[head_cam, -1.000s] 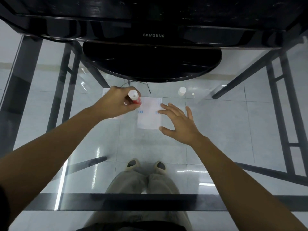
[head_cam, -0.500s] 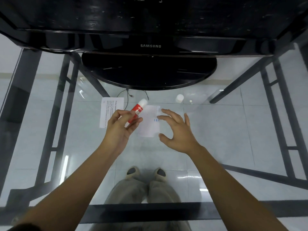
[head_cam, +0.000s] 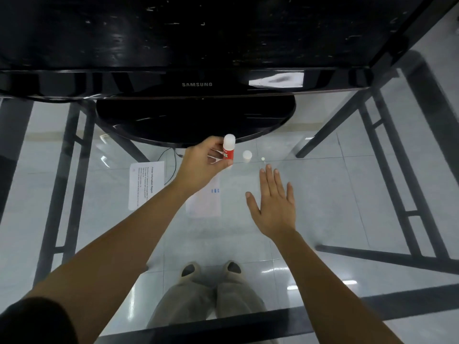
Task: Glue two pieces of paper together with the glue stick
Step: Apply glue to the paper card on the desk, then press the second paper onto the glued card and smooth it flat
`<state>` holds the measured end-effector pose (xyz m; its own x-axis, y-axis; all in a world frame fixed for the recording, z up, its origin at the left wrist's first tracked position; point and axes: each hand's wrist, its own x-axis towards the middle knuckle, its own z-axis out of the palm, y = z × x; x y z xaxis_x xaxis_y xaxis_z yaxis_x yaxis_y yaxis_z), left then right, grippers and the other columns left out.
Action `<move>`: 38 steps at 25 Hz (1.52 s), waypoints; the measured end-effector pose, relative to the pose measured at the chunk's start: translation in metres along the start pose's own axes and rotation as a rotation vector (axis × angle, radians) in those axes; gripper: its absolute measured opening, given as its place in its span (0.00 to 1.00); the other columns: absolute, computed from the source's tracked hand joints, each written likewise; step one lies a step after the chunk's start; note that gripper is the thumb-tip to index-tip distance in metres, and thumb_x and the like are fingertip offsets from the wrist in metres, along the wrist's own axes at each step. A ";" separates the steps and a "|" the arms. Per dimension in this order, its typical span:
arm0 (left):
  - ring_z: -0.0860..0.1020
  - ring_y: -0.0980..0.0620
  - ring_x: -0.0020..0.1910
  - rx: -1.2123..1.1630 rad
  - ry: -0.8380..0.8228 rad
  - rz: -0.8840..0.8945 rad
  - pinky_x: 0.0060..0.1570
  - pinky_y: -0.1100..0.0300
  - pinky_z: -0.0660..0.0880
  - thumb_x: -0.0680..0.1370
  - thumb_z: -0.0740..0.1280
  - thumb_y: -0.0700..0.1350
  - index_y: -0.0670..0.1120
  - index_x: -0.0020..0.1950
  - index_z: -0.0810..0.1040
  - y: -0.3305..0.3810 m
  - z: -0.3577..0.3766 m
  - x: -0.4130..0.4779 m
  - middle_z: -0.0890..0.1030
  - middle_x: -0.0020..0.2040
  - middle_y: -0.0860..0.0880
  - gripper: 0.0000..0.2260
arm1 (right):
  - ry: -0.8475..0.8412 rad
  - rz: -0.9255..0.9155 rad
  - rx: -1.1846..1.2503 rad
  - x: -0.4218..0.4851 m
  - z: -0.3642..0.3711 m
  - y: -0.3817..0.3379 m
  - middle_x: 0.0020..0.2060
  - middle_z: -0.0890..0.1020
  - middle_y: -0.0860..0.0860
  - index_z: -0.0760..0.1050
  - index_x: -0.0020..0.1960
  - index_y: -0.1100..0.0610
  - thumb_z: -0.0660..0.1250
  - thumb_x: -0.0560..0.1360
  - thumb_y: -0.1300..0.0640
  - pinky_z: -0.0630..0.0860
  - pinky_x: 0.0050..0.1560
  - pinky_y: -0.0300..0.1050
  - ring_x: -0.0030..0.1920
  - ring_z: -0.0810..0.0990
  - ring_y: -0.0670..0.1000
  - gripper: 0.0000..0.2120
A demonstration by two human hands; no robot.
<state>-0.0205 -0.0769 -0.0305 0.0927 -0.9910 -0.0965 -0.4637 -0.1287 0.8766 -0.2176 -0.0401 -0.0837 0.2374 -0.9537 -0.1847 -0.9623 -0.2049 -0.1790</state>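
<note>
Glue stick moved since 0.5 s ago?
Yes. The glue stick, in the left hand, went from over the paper up to the monitor base edge.

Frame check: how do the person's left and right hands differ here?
The left hand grips the glue stick; the right hand holds nothing. The left hand's fingers are curled, the right hand's are straight and spread. The left hand sits farther out, by the monitor base; the right hand is nearer, right of the blue-marked paper. Both are bare and over the glass table.

Arms outstretched, left hand (head_cam: 201, 167) in a grip, right hand (head_cam: 275, 204) flat
</note>
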 end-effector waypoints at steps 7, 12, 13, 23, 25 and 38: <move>0.78 0.57 0.45 0.100 0.030 0.127 0.49 0.68 0.74 0.71 0.72 0.42 0.44 0.55 0.76 -0.005 0.014 0.012 0.82 0.47 0.49 0.13 | -0.016 0.013 -0.040 0.002 0.004 0.000 0.75 0.40 0.49 0.33 0.74 0.51 0.30 0.72 0.35 0.33 0.70 0.50 0.74 0.36 0.50 0.35; 0.74 0.62 0.44 0.147 0.035 0.124 0.43 0.79 0.67 0.71 0.73 0.43 0.45 0.59 0.74 -0.007 0.019 0.015 0.81 0.50 0.50 0.18 | -0.020 0.010 -0.043 0.002 0.004 0.002 0.75 0.39 0.49 0.34 0.74 0.52 0.31 0.73 0.35 0.33 0.70 0.49 0.73 0.35 0.49 0.34; 0.74 0.61 0.46 0.139 0.021 0.107 0.45 0.77 0.67 0.71 0.73 0.44 0.46 0.62 0.72 -0.008 0.018 0.012 0.80 0.52 0.50 0.21 | -0.029 0.007 -0.047 0.002 0.004 0.002 0.75 0.39 0.49 0.35 0.74 0.52 0.31 0.73 0.35 0.33 0.70 0.49 0.74 0.36 0.50 0.34; 0.73 0.42 0.61 0.414 0.129 0.005 0.61 0.52 0.69 0.76 0.65 0.40 0.42 0.64 0.73 -0.050 -0.048 -0.078 0.76 0.63 0.41 0.16 | 0.005 0.039 0.166 -0.026 -0.007 -0.036 0.75 0.55 0.54 0.48 0.75 0.57 0.44 0.77 0.38 0.51 0.72 0.49 0.74 0.54 0.54 0.33; 0.72 0.38 0.62 0.520 0.178 -0.009 0.62 0.47 0.69 0.76 0.65 0.37 0.38 0.63 0.74 -0.061 -0.064 -0.093 0.76 0.62 0.38 0.15 | 0.077 0.093 0.301 -0.038 -0.004 -0.060 0.69 0.66 0.56 0.58 0.72 0.57 0.53 0.77 0.39 0.63 0.67 0.48 0.68 0.65 0.54 0.30; 0.70 0.36 0.61 0.606 0.136 -0.080 0.59 0.46 0.72 0.76 0.66 0.37 0.38 0.60 0.77 -0.079 -0.070 -0.129 0.77 0.62 0.38 0.13 | 0.063 0.370 0.672 -0.028 -0.005 -0.124 0.64 0.65 0.57 0.60 0.68 0.58 0.73 0.69 0.61 0.75 0.56 0.49 0.60 0.72 0.57 0.33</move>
<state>0.0656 0.0631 -0.0541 0.2404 -0.9691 -0.0547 -0.8642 -0.2394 0.4426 -0.1053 0.0107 -0.0515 -0.1119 -0.9489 -0.2950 -0.6853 0.2886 -0.6687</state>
